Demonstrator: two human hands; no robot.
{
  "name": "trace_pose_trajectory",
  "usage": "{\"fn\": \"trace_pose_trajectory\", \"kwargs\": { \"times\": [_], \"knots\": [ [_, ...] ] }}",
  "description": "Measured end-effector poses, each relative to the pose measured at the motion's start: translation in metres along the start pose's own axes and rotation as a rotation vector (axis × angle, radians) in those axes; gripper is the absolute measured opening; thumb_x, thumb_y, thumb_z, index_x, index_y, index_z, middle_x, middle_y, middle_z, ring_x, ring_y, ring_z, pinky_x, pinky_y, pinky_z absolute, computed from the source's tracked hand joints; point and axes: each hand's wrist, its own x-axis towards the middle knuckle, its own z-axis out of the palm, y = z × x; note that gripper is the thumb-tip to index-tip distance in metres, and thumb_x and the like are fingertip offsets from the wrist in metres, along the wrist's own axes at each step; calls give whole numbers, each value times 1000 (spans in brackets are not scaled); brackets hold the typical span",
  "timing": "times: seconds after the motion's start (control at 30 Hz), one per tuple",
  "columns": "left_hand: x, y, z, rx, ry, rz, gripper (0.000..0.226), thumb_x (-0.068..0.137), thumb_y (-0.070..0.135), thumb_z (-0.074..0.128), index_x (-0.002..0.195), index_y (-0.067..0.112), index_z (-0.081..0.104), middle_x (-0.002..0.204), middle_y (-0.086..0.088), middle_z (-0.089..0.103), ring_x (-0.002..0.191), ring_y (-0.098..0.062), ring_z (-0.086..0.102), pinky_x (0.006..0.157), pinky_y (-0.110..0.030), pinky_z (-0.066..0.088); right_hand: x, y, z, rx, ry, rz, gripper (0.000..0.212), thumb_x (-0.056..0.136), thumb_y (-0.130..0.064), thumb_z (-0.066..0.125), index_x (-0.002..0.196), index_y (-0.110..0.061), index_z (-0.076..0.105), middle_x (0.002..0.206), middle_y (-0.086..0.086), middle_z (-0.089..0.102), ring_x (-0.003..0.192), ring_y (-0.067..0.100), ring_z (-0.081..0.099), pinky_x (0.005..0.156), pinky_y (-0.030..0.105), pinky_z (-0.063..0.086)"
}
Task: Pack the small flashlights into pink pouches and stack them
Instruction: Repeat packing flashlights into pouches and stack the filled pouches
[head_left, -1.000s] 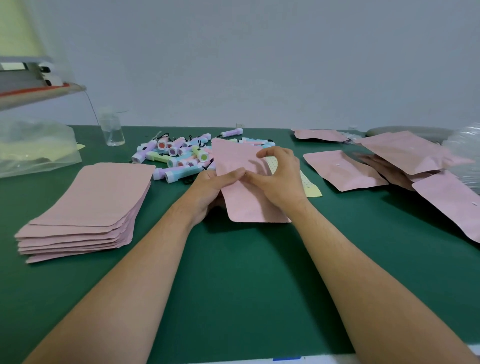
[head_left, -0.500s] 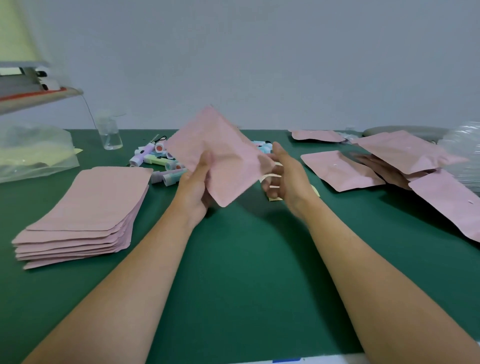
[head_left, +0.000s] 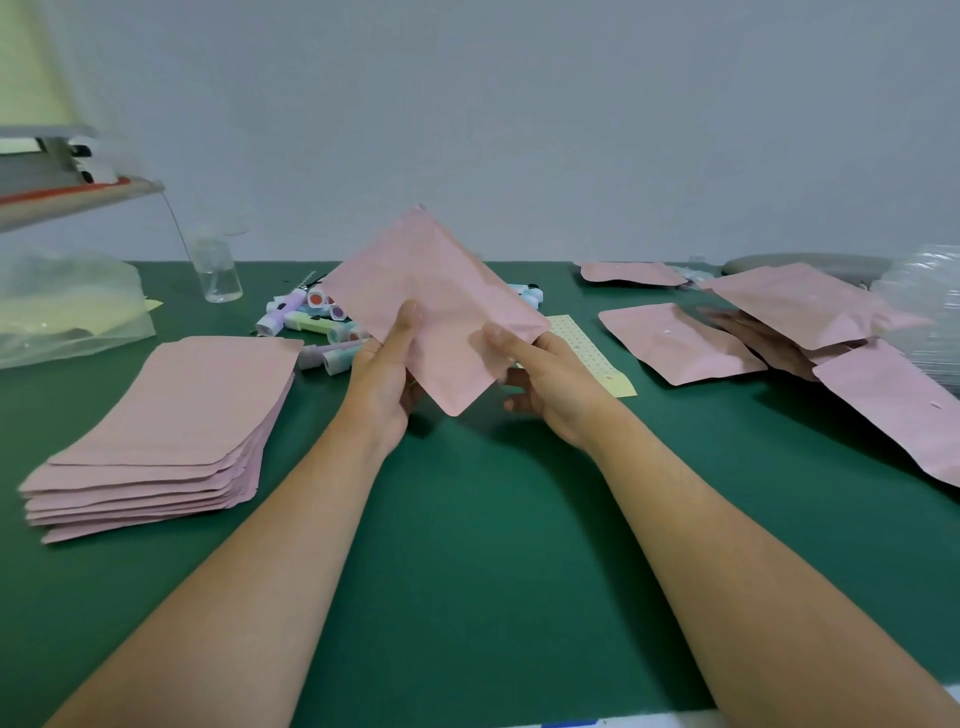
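Observation:
A pink pouch (head_left: 441, 296) is lifted above the green table, tilted with one corner pointing down. My left hand (head_left: 387, 374) grips its lower left edge, thumb on the front. My right hand (head_left: 545, 379) pinches its right edge, thumb on top. Behind the pouch lies a heap of small pastel flashlights (head_left: 317, 327), partly hidden by it. A stack of flat empty pink pouches (head_left: 166, 431) sits at the left. Several filled pink pouches (head_left: 680, 343) lie scattered at the right.
A yellow dotted sheet (head_left: 597, 358) lies under my right hand. A clear small bottle (head_left: 215, 270) stands at the back left, beside a clear plastic bag (head_left: 67, 312). A grey machine (head_left: 62, 176) overhangs the far left. Crumpled clear plastic (head_left: 924, 301) sits at the far right.
The pouch went from lying on the table to being held up in the air. My right hand, which had let go half a second ago, now pinches its right edge again.

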Motion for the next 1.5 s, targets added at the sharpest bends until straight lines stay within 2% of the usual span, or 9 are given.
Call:
{"fn": "trace_pose_trajectory", "kwargs": {
  "times": [0.1, 0.2, 0.37, 0.5, 0.63, 0.73, 0.9, 1.27, 1.5],
  "knots": [
    [-1, 0, 1, 42, -13, 0, 53, 94, 48, 71, 139, 20, 65, 128, -1, 75, 120, -23, 71, 98, -43, 58, 0, -4, -2, 63, 43, -33, 44, 86, -56, 75, 118, -26, 72, 108, -4, 77, 96, 13, 72, 72, 30, 58],
    [-2, -1, 2, 53, -5, -7, 55, 92, 47, 75, 138, 18, 65, 125, -3, 76, 109, -22, 74, 64, -27, 57, -1, -7, -7, 84, 99, -46, 41, 86, -46, 78, 114, -16, 73, 103, -2, 78, 92, 15, 73, 66, 24, 57],
    [-2, -2, 2, 53, 10, 2, 54, 90, 45, 78, 136, 19, 66, 122, -1, 77, 106, -21, 75, 56, -22, 55, -1, -6, -8, 84, 136, -48, 26, 87, -33, 79, 102, -14, 71, 89, -4, 76, 73, 10, 70, 55, 21, 52],
    [-1, -4, 2, 94, -34, 17, 46, 89, 46, 79, 127, 20, 71, 120, -1, 78, 107, -20, 76, 72, -30, 61, -1, -7, -6, 150, 199, -90, 25, 76, -29, 83, 94, -17, 71, 81, -6, 71, 62, 9, 65, 47, 18, 45],
    [-1, -4, 0, 68, -42, 49, 56, 88, 53, 77, 128, 16, 72, 126, -5, 76, 117, -25, 72, 92, -40, 60, -3, -8, -12, 153, -46, -94, 40, 82, -19, 84, 120, -11, 71, 106, 0, 75, 92, 16, 70, 71, 27, 56],
    [0, -2, -1, 32, 21, 47, 55, 89, 52, 76, 130, 15, 71, 125, -4, 76, 117, -25, 73, 97, -43, 58, -3, -5, -7, -13, -38, 4, 39, 77, -22, 90, 112, -17, 73, 104, -3, 77, 87, 10, 68, 64, 25, 52],
    [-2, 2, 0, 75, -5, -25, 48, 99, 61, 60, 126, 22, 71, 122, 3, 77, 96, -18, 78, 68, -26, 61, 2, -11, -13, 138, 233, -75, 26, 76, -19, 86, 101, -18, 78, 90, -5, 76, 70, 9, 64, 57, 25, 48],
    [2, -1, -2, 181, -73, -85, 36, 108, 40, 50, 120, 15, 72, 113, -4, 80, 82, -21, 79, 61, -23, 61, -1, -16, -84, 410, 843, -50, 5, 90, -12, 59, 93, -12, 55, 80, 9, 65, 46, 15, 56, 49, 26, 48],
    [2, -3, -2, 214, -60, -70, 27, 104, 30, 57, 118, 13, 73, 108, -7, 81, 75, -20, 78, 61, -24, 62, -4, -19, -108, 579, 979, 5, 7, 105, -20, 49, 101, -16, 53, 80, 8, 64, 41, 12, 47, 42, 19, 41]
  ]
}}
